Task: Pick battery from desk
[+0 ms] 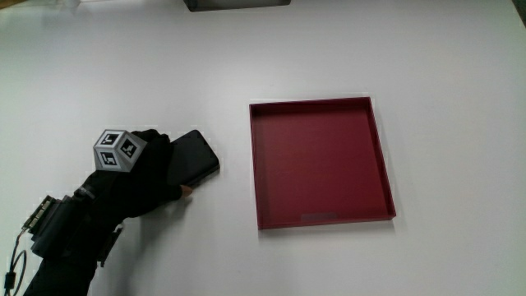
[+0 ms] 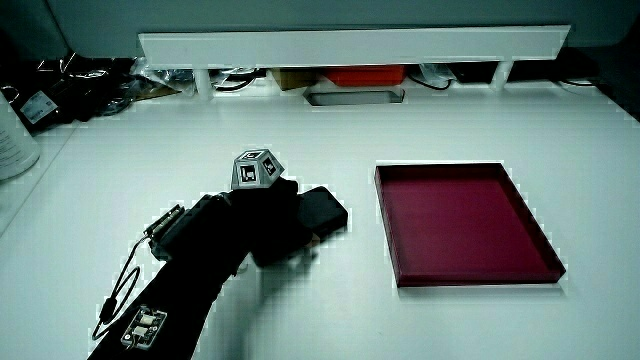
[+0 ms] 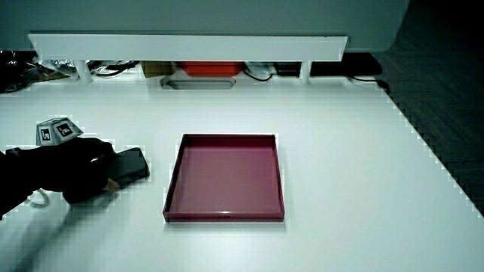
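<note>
A flat black battery pack [image 1: 194,159] lies on the white desk beside the dark red tray [image 1: 376,148]. In both side views the battery [image 2: 324,213] [image 3: 131,165] shows as a dark slab with rounded corners. The gloved hand [image 1: 148,174] rests over the end of the battery farther from the tray, its fingers curled onto and around it. The patterned cube [image 1: 116,150] sits on the hand's back. Part of the battery is hidden under the fingers. The forearm reaches in from the table's near edge.
The red tray [image 2: 462,225] [image 3: 224,178] holds nothing visible. A low white partition [image 2: 350,44] runs along the table's far edge, with cables and boxes under it. A grey object [image 1: 238,4] lies near that partition.
</note>
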Demonstrator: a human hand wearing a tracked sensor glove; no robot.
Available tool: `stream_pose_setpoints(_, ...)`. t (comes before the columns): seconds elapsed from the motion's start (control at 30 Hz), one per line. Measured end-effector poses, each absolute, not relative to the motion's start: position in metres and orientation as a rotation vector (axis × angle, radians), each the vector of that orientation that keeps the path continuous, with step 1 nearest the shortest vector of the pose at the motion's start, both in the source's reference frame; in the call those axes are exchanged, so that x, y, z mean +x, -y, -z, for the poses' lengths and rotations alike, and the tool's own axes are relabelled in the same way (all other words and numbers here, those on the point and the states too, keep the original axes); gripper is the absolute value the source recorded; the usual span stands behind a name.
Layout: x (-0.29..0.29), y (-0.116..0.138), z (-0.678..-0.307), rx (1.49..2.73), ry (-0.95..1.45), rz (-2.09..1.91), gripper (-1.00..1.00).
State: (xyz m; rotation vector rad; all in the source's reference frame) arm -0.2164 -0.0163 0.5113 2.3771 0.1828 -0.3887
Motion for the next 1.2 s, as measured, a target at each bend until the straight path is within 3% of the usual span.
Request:
stream_pose_setpoints(0.5, -0.209, 0.013, -0.513, 2.414, -0.132, 0.396, 1.0)
stream_pose_setpoints(0.83, -0.214, 0.002, -0.513, 2.521, -0.141, 0.478, 1.0)
stream_pose_setpoints(0.97, -0.214, 0.007, -0.504, 2.496, -0.109, 0.57, 1.0)
stream_pose_setpoints(1.03, -0.209, 0.011, -0.499, 2.535, -0.187, 0.605, 1.0)
stream_pose_setpoints(1.07, -0.207, 0.013, -0.502, 2.49, -0.154, 0.668, 1.0)
stream_pose_setpoints(1.2, -0.179, 0.022, -0.494, 2.606, -0.447, 0.717, 1.0)
